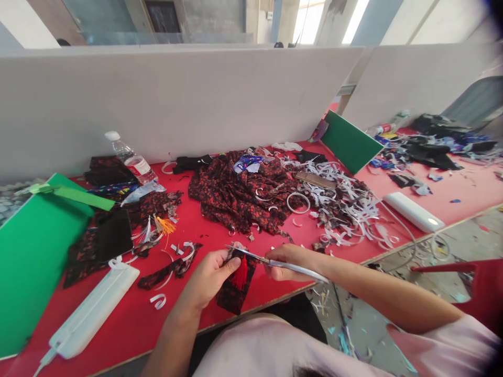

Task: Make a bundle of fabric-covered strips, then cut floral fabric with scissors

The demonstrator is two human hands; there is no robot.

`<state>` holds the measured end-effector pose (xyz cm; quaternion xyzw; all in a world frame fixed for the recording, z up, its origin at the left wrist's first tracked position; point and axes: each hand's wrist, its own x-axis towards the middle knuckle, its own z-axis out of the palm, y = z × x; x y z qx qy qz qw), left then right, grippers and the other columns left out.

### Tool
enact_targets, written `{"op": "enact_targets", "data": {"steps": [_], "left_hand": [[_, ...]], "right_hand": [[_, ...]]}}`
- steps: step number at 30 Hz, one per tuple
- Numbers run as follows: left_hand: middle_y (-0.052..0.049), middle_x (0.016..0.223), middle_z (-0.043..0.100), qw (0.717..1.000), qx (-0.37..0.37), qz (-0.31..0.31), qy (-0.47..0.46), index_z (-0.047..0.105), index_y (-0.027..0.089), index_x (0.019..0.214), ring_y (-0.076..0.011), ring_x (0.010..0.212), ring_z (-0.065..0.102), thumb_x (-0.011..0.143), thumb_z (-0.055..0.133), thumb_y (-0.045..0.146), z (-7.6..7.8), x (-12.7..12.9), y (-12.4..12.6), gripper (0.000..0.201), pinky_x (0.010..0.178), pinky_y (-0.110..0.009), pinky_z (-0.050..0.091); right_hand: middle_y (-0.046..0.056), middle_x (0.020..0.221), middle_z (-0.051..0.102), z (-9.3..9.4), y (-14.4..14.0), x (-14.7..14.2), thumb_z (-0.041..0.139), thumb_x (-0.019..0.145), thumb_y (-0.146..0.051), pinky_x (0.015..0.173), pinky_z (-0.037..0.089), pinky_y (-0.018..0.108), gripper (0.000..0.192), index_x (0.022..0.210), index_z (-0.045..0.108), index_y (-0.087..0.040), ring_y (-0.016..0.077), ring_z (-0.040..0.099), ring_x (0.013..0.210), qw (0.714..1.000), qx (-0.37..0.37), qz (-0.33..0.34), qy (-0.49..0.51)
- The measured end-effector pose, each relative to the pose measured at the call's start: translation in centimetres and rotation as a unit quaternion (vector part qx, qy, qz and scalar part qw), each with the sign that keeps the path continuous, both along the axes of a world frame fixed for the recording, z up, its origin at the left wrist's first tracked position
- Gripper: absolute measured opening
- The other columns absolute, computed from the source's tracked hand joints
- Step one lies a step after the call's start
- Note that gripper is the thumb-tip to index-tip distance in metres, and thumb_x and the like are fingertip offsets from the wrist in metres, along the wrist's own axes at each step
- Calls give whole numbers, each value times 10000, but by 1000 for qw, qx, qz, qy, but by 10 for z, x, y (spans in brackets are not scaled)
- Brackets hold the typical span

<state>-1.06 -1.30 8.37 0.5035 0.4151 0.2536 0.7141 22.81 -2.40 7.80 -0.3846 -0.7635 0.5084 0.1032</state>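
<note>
Low centre of frame, at tabletop (118,319) edge: left hand (210,277) pinched on dark fabric piece (236,290) with red tassel (240,275); right hand (288,262) clamped on scissors (275,262), blades lying leftward, tips touching fabric's top edge.

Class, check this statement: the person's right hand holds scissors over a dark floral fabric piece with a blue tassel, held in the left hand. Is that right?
Not quite: the tassel is red, not blue, as the head view shows. The right hand does hold the scissors over the dark floral fabric piece, held in the left hand.
</note>
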Motion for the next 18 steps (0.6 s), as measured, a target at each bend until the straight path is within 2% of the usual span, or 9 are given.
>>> {"op": "enact_targets", "data": {"steps": [6, 10, 18], "left_hand": [[-16, 685, 645, 1000, -12, -4, -13, 617, 130, 768, -145, 632, 564, 743, 615, 433, -2, 1, -1, 304, 626, -251, 416], [-18, 687, 641, 1000, -16, -6, -14, 608, 130, 760, -149, 647, 568, 748, 614, 426, -4, 0, -1, 296, 644, -259, 423], [-26, 711, 661, 999, -28, -13, -31, 618, 131, 797, -154, 659, 584, 752, 617, 411, -6, 2, 1, 283, 645, -262, 437]], "right_hand": [[-9, 672, 478, -5, 1, -2, 369, 779, -702, 508, 324, 196, 605, 847, 553, -130, 85, 372, 566, 1000, 15, 4, -4], [-12, 650, 463, -7, 2, -3, 356, 791, -695, 500, 317, 195, 600, 788, 542, -124, 82, 372, 560, 1000, 17, 2, -8], [-4, 632, 465, -2, 4, -7, 323, 785, -715, 470, 305, 206, 634, 817, 555, -127, 86, 372, 537, 999, 37, 5, -22]]}}
